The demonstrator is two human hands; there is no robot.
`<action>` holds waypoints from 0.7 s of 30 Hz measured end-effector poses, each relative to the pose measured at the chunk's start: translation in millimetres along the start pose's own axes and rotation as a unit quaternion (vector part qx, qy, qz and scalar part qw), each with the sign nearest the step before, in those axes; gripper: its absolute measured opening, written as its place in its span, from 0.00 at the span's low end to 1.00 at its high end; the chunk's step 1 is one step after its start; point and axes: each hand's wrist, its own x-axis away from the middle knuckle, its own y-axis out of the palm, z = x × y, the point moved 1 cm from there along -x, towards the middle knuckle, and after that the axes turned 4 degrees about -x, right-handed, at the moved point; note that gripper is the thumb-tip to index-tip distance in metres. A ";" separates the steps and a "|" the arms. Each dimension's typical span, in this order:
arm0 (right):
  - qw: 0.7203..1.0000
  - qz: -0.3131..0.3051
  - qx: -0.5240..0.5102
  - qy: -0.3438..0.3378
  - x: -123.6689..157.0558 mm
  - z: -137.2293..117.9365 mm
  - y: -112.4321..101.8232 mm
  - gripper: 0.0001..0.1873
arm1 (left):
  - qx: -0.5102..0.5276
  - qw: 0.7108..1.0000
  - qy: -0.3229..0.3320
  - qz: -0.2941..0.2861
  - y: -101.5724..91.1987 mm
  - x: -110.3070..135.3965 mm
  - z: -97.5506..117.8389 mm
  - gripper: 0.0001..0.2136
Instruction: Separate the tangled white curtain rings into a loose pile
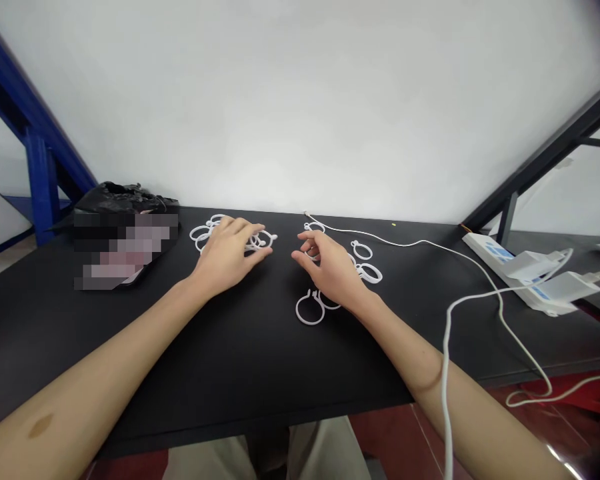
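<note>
Forearms reach across black table (260,360). Left hand (227,257) lies flat on a tangled pile of white plastic rings (203,235), fingers spread and touching it. Right hand (333,267) hovers over loose rings (363,251), fingers curled and slightly apart; cannot tell if one is pinched. A single ring (310,311) lies beside the right wrist. White cable (447,347) crosses the right arm. Judgement: the rings snag, so pick one by its rim and steady the pile.

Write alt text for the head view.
Two hands rest among white plastic rings on a black table: the left hand lies flat on a tangled pile, the right hand curls over scattered ones. A white cable runs right toward a power strip.
</note>
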 end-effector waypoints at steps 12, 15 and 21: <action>0.964 0.017 0.263 0.040 -2.1 16.3 -6.7 0.18 | -0.076 0.990 -0.117 -0.032 0.2 -3.7 -16.1 0.24; 0.961 -0.008 0.268 0.060 -2.2 17.8 -6.7 0.16 | -0.071 0.991 -0.112 -0.030 -1.8 -3.3 -9.8 0.22; 0.966 -0.027 0.249 0.062 -2.6 18.7 -5.2 0.07 | -0.041 0.997 -0.057 -0.019 -3.4 -0.2 6.6 0.18</action>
